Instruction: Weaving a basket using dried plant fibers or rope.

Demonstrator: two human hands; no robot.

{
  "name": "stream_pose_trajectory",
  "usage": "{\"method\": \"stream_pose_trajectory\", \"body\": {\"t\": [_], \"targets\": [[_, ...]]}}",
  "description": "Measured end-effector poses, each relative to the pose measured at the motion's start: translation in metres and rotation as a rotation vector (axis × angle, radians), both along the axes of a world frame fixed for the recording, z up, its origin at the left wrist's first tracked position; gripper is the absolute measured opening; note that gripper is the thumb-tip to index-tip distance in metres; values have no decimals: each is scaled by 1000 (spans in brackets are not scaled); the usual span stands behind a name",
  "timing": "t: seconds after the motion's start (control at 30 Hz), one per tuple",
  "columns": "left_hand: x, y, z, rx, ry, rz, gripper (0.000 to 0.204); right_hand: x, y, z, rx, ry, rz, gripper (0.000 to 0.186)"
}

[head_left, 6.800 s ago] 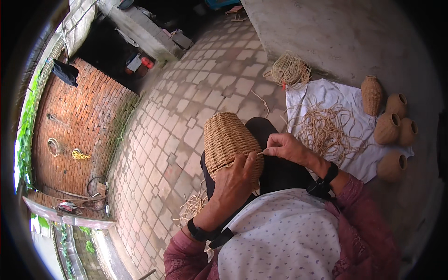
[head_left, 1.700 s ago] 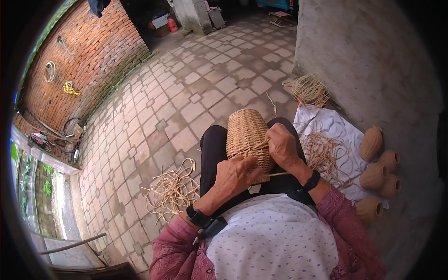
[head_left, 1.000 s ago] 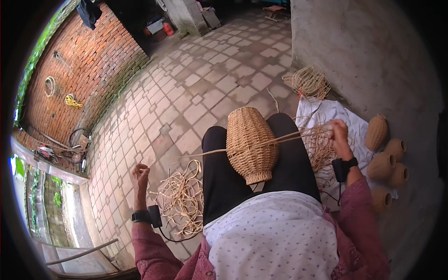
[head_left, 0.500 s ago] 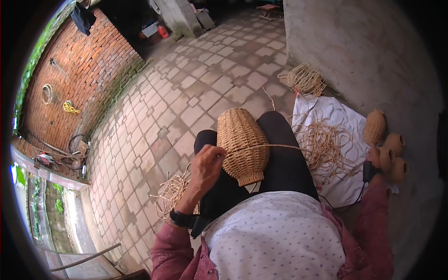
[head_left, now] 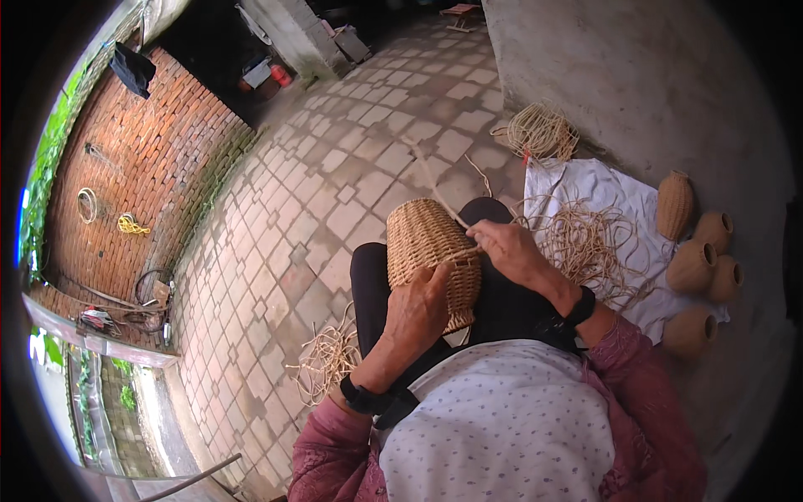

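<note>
A tan woven basket (head_left: 431, 226) lies across my thighs, its narrow end toward me. My left hand (head_left: 421, 305) is closed on the near left side of the basket, fingers against the weave. To the right, my right hand (head_left: 512, 253) pinches a twisted cord (head_left: 455, 216) close to the basket's right side. The cord's free part sticks out beyond my fingers, blurred by motion over the paving. Part of the basket's near wall is hidden behind my left hand.
A white cloth (head_left: 577, 180) on the right bears a tangle of cords (head_left: 590, 251). Several finished woven vessels (head_left: 692, 266) stand beside it, and a coil of cord (head_left: 542, 132) lies near the wall. More loose cords (head_left: 328, 356) lie on the paving by my left leg.
My right hand has come in from the far right, drawing the cord along to the basket. My left hand has shifted right and nearer onto the basket's wall.
</note>
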State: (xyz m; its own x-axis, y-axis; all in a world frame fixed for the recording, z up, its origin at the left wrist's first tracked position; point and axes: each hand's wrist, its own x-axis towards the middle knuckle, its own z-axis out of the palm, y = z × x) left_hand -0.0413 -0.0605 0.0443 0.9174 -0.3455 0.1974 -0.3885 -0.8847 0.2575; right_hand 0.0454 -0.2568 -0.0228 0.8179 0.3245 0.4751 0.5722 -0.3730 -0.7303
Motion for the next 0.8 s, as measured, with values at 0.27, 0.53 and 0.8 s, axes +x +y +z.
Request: {"method": "stream_pose_trajectory", "body": {"t": [0.27, 0.53, 0.8], "targets": [[-6, 29, -21, -1159, 531, 191, 33, -23, -9, 17, 248, 551, 220, 11], [-10, 64, -41, -393, -245, 97, 28, -29, -14, 40, 493, 462, 58, 6], [-12, 45, 13, -1759, 522, 291, 45, -58, 10, 38, -24, 143, 421, 6]]}}
